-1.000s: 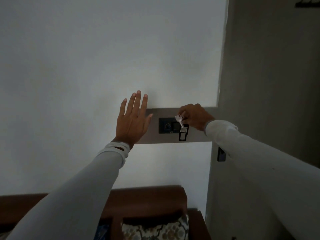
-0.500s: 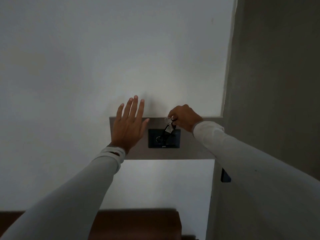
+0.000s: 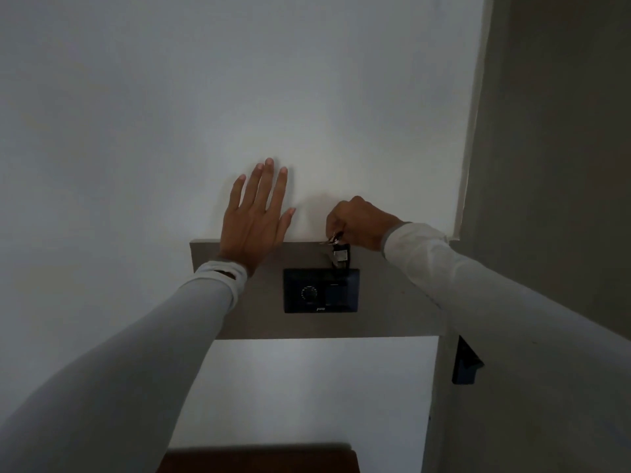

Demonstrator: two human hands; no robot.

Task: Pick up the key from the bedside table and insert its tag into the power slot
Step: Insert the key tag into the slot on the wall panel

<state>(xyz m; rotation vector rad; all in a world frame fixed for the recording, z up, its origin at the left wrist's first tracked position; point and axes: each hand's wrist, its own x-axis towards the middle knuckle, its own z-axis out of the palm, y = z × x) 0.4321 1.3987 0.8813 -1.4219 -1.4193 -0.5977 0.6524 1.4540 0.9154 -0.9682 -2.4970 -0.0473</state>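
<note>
My right hand (image 3: pixel 358 220) is closed on the key ring at the top edge of a grey wall panel (image 3: pixel 386 302). Below its fingers hangs the key's tag (image 3: pixel 339 256), a small dark piece with a pale label, its lower end touching the top edge of the black power slot unit (image 3: pixel 321 291). That unit has a round dial on its left half and a dark rectangle on its right half. My left hand (image 3: pixel 254 218) lies flat with fingers spread against the white wall, left of the panel's top edge. The key's blade is hidden by my fingers.
A grey-brown door or wall face (image 3: pixel 553 199) runs down the right side, with a dark fitting (image 3: pixel 466 363) on its edge. A dark wooden headboard top (image 3: pixel 259 459) shows at the bottom.
My right hand has lifted the tag higher, from in front of the slot unit to just above it. The view has tilted upward, so the panel sits lower in frame.
</note>
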